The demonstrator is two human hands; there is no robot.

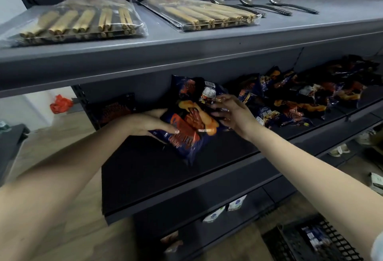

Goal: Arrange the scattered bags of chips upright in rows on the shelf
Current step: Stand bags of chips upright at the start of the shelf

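While the left hand (153,124) has the front bag (190,130) gripped by its left edge, thumb across the print, I read that bag as raised off the middle shelf (165,178), low corner hanging toward the front lip. Its long axis is tilted: top toward the back wall, bottom toward me and a bit right. Not upright yet.

Right hand (232,113) is at the bag's right edge, fingers partly curled, tips in between this bag and the rear bag (199,89) standing behind it. It's blurred there, so I can't tell if it's pinching either bag or only touching.

Scattered pile (300,99) lies mostly flat just right of the right hand, well apart from the left. A lone bag (116,107) leans on the back wall at far left.

Key relation: bare shelf floor sits below and left of the held bag, so the left hand is nearer for the set-down.

My call: swing the long axis vertical, base down beside the lone bag, right hand steadying.

Risk: slick film, puffy bag, could tip forward once let go.
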